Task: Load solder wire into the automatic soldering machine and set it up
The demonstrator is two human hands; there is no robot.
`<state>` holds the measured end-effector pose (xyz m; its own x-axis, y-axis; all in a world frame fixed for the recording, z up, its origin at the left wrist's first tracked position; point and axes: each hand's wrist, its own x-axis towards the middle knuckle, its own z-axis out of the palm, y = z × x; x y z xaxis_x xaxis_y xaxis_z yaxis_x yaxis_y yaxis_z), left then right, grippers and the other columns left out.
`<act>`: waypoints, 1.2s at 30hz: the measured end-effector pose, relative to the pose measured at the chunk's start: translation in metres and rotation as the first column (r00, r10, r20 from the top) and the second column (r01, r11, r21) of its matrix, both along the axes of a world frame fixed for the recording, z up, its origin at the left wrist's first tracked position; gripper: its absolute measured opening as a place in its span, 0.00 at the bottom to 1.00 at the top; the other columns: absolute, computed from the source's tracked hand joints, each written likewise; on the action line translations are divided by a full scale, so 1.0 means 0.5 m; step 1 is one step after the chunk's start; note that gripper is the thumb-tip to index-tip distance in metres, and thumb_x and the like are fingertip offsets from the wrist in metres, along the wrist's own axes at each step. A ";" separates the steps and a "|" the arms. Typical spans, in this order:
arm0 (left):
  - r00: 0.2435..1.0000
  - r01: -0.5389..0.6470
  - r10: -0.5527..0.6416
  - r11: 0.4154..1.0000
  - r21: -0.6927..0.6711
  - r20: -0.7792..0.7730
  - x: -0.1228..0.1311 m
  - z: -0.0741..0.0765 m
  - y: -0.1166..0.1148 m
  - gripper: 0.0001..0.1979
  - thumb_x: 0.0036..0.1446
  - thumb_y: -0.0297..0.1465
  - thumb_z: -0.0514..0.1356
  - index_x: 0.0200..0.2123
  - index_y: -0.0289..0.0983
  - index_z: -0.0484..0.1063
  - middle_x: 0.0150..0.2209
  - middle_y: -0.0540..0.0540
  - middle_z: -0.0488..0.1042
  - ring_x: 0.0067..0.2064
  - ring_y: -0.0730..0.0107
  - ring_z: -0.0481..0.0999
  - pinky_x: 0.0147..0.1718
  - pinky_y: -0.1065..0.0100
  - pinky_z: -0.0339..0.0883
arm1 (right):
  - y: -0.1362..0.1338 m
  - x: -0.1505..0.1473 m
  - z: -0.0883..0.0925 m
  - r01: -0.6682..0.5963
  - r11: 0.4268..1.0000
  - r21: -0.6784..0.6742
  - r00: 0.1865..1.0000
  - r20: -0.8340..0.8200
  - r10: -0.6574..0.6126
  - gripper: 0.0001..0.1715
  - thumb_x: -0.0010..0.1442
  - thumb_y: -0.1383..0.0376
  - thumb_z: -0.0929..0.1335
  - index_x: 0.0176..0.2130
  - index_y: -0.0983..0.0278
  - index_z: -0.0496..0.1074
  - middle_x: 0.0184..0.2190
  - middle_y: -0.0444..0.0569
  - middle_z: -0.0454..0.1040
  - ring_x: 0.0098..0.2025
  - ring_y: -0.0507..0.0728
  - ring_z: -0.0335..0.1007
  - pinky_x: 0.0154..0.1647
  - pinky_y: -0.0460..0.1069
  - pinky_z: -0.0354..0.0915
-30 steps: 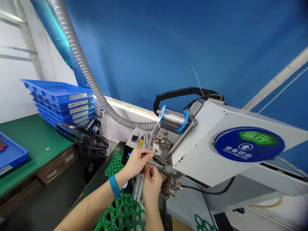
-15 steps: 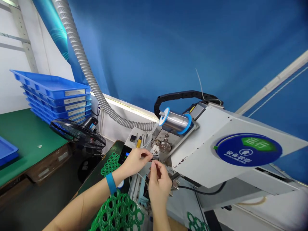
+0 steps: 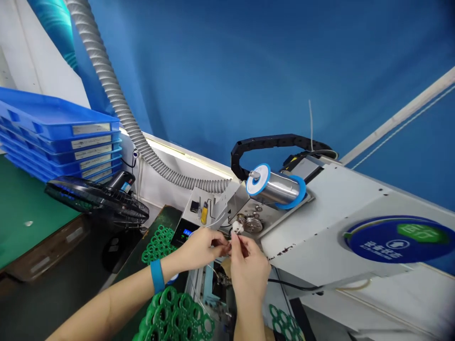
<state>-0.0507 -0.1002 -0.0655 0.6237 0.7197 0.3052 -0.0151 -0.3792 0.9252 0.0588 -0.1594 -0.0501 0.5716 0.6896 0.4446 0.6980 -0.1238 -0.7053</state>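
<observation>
My left hand [image 3: 199, 247], with a blue wristband, is pinched on a thin wire just below the feeder gears [image 3: 250, 223] of a white machine [image 3: 341, 208]. My right hand [image 3: 250, 267] is pinched close beside it, fingertips almost touching the left ones, on the same thin wire near a small white guide piece [image 3: 236, 228]. A silver solder spool [image 3: 276, 188] with blue ends sits on the machine just above both hands. What the fingertips grip is very fine and hard to make out.
A grey corrugated hose [image 3: 117, 109] runs down to the machine. Stacked blue trays [image 3: 60, 137] and a black fan [image 3: 95, 199] stand at the left on a green bench [image 3: 17, 222]. Green ring-shaped fixtures [image 3: 174, 317] lie below my arms. A black cable chain [image 3: 280, 141] arches behind the spool.
My right hand has risen to meet the left at the feeder. The view has shifted right and downward, so trays and fan slid left.
</observation>
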 end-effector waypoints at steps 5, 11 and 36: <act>0.996 0.088 -0.087 0.996 -0.028 0.012 -0.013 -0.002 0.011 0.09 0.53 0.30 0.56 0.27 0.33 0.73 0.23 0.50 0.73 0.26 0.74 0.70 0.25 0.75 0.60 | 0.002 -0.007 0.009 0.042 0.999 -0.011 0.999 -0.034 -0.042 0.23 0.49 0.47 0.64 0.24 0.63 0.72 0.22 0.52 0.75 0.24 0.58 0.70 0.25 0.49 0.61; 0.973 -0.194 0.222 0.933 0.304 -0.060 -0.024 0.002 0.067 0.12 0.57 0.31 0.53 0.42 0.35 0.71 0.39 0.44 0.76 0.41 0.63 0.73 0.40 0.65 0.66 | 0.005 -0.010 0.016 0.073 0.995 -0.069 0.997 -0.016 -0.074 0.20 0.49 0.49 0.65 0.24 0.63 0.72 0.20 0.50 0.75 0.23 0.57 0.70 0.26 0.49 0.60; 0.975 -0.084 0.223 0.383 0.920 -0.003 0.065 0.015 0.174 0.40 0.47 0.20 0.50 0.61 0.23 0.35 0.62 0.25 0.48 0.64 0.52 0.50 0.56 0.57 0.59 | 0.000 -0.004 0.009 -0.030 0.997 -0.065 0.999 -0.016 0.029 0.20 0.53 0.49 0.64 0.25 0.63 0.70 0.21 0.47 0.73 0.25 0.55 0.69 0.27 0.47 0.62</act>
<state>-0.0180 -0.0133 -0.0579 0.6104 0.1404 0.7796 0.2078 -0.9781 0.0135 0.0569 -0.1596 -0.0458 0.5567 0.7336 0.3898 0.6916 -0.1493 -0.7067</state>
